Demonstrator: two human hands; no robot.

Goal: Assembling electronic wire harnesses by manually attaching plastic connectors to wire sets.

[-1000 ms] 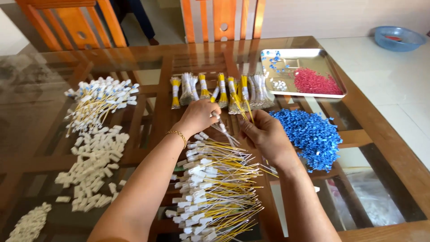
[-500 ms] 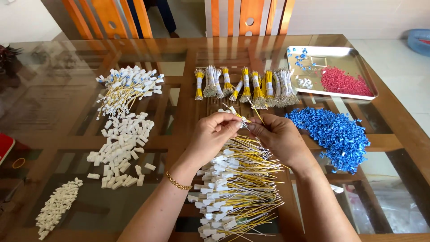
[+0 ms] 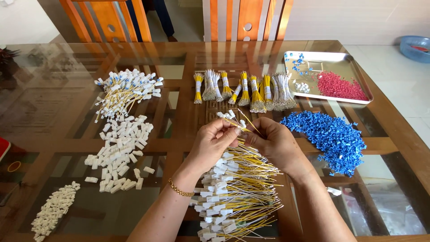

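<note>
We see two bare forearms entering from the bottom of the frame, with no sleeves visible on either; our left hand (image 3: 214, 143) sits just left of centre, and a thin gold beaded bracelet (image 3: 180, 190) circles its wrist; our right hand (image 3: 274, 142) sits just right of centre, its wrist unadorned; the fingernails (image 3: 236, 130) that show look short and unpainted; we can make out no rings.

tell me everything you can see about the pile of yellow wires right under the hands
The pile of yellow wires lies on the glass table, fanned out loosely. Each thin yellow wire ends in a small white plastic connector; the connectors bunch on the pile's left side, the bare tips splay right. The left hand and right hand hover over its far end, pinching a few wires lifted from it. A heap of blue pieces lies to its right.
</note>
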